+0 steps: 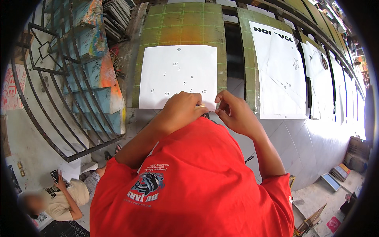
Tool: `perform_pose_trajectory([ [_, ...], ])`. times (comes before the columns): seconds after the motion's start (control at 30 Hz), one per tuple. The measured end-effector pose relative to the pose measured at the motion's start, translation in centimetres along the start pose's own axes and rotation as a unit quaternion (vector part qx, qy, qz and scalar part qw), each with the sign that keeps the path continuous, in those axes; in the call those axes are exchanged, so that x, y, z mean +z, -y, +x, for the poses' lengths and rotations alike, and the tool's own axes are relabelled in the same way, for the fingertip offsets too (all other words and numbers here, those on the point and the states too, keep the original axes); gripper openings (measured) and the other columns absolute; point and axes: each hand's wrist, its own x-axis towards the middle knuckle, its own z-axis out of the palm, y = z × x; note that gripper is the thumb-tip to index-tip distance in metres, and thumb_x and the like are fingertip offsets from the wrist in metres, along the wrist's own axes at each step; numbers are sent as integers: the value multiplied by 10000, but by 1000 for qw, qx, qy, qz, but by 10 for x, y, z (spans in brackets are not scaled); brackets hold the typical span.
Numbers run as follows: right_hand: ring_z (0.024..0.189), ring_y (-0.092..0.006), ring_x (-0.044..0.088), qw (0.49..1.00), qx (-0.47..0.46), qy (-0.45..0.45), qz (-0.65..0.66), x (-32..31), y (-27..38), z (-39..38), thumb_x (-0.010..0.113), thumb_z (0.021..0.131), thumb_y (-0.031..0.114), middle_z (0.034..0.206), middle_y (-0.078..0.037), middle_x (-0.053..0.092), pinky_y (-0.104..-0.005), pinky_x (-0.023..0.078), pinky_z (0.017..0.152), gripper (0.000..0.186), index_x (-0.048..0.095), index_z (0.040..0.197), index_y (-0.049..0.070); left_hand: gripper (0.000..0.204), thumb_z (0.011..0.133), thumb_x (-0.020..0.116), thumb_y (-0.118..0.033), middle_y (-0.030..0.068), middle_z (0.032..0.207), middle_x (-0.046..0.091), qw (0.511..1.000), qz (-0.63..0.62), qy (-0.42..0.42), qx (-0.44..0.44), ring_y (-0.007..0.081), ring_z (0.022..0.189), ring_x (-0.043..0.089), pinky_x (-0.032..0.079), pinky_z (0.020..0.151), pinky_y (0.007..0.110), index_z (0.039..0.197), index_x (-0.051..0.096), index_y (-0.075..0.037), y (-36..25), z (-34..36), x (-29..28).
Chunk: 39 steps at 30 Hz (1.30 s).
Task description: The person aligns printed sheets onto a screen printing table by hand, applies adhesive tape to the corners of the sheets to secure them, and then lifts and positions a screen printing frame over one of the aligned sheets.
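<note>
A white sheet of paper [177,75] with small printed marks lies on a green gridded board [181,23]. My left hand [179,108] rests over the sheet's near edge, its fingers curled in. A small yellowish bit [201,106] shows at its fingertips, too small to name, with a small dark rounded thing [205,115] just below. By the sheet's near right corner is my right hand [237,114], thumb and fingers bent in a pinch. Whatever it grips there is too small to make out.
More green boards with white printed sheets [282,75] line up to the right, gaps between them. A black metal grille [47,71] and paint-stained blue blocks [96,94] stand left. A person [63,197] sits at the lower left holding a dark object.
</note>
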Motion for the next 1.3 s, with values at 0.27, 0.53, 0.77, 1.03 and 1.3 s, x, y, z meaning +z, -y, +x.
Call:
perform_pose_trajectory([
  [0.27, 642, -266, 560, 993, -58, -77, -66, -26, 43, -22, 650, 767, -15, 724, -96, 591, -365, 438, 580, 274, 496, 989, 34, 171, 852, 678, -145, 104, 730, 661, 966, -256, 8, 35, 134, 654, 605, 472, 613, 277, 950, 650, -8, -8, -23, -22],
  [0.53, 644, -221, 552, 939, -168, -229, -196, -47, 100, -69, 731, 695, -19, 704, -62, 571, -350, 434, 572, 269, 548, 870, 72, 196, 769, 736, -86, 100, 807, 659, 936, -150, -127, 292, 215, 637, 641, 491, 559, 295, 954, 688, -41, -50, -44, -67],
  [0.77, 524, -156, 406, 839, -298, -369, -268, -50, 123, -90, 791, 743, 130, 676, -22, 559, -329, 329, 502, 433, 390, 903, 144, 216, 724, 774, -100, 58, 763, 618, 909, -11, -223, 353, 149, 558, 589, 465, 448, 279, 929, 709, -78, -87, -47, -93],
  [1.03, 788, -151, 557, 847, -295, -409, -170, -52, 159, -132, 705, 780, 50, 806, 4, 591, -301, 454, 588, 328, 465, 987, 134, 133, 760, 699, -246, 25, 776, 539, 923, -99, -258, 268, 163, 674, 493, 428, 573, 312, 846, 640, -163, -155, -92, -103],
  [1.3, 766, -28, 513, 703, -503, -397, -309, -83, 146, -123, 687, 856, 139, 819, 136, 562, -212, 403, 732, 154, 562, 938, 178, 94, 805, 665, -269, -11, 917, 518, 849, -36, -213, 482, 169, 684, 447, 364, 541, 284, 861, 652, -194, -116, -80, -122],
])
